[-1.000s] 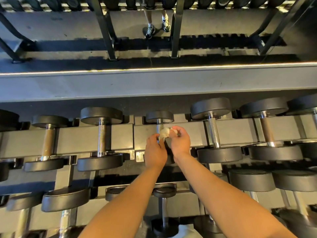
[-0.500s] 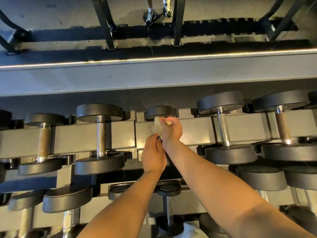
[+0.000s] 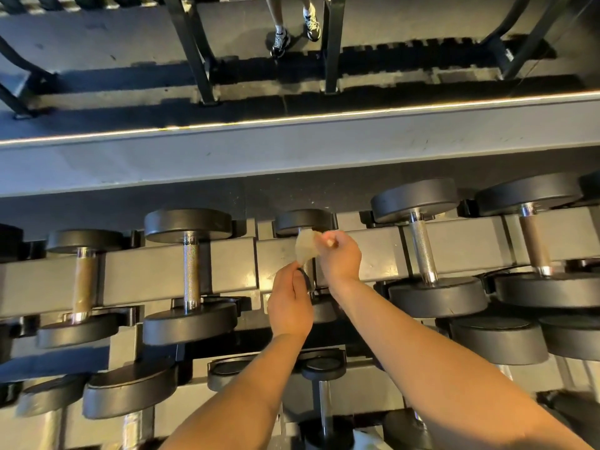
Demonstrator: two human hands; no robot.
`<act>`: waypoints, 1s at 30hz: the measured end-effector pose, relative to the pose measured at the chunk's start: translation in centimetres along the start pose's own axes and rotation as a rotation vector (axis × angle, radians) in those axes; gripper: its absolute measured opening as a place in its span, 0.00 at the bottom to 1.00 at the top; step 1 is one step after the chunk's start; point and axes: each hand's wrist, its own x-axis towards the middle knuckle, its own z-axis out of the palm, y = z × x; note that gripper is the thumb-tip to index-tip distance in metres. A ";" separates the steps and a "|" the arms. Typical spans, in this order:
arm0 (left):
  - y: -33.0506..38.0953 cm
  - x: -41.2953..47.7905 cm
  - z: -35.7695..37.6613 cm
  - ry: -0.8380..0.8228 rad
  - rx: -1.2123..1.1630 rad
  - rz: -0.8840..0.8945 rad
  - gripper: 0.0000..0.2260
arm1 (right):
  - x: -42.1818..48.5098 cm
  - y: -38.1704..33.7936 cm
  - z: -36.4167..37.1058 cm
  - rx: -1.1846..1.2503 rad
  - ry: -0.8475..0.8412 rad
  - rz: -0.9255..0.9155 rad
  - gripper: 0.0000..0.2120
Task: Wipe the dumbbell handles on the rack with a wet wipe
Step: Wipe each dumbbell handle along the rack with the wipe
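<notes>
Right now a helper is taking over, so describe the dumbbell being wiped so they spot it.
On the rack, upper tier, near the middle, the left hand and right hand hold a pale wet wipe against one dumbbell. Its black heads are much smaller than its neighbours'.

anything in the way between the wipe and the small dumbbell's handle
Nothing visible at the top: the wet wipe, pinched in the right hand, already lies against the handle of the small dumbbell, just below its far head. Lower down, the left hand grips the handle and covers that stretch.
</notes>
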 end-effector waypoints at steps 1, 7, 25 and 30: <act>-0.1 0.1 0.1 0.000 -0.001 -0.003 0.13 | 0.3 -0.6 0.4 0.064 0.000 0.052 0.04; -0.4 0.3 -0.4 0.007 -0.074 -0.012 0.11 | -0.9 0.1 1.2 -0.002 -0.065 0.030 0.05; -0.7 -0.4 -0.2 -0.061 -0.075 -0.062 0.16 | -3.8 2.1 -2.2 -0.240 -0.326 0.107 0.07; -0.7 -0.4 -0.1 -0.076 -0.031 -0.055 0.17 | -3.5 2.2 -2.7 -0.202 -0.376 0.283 0.09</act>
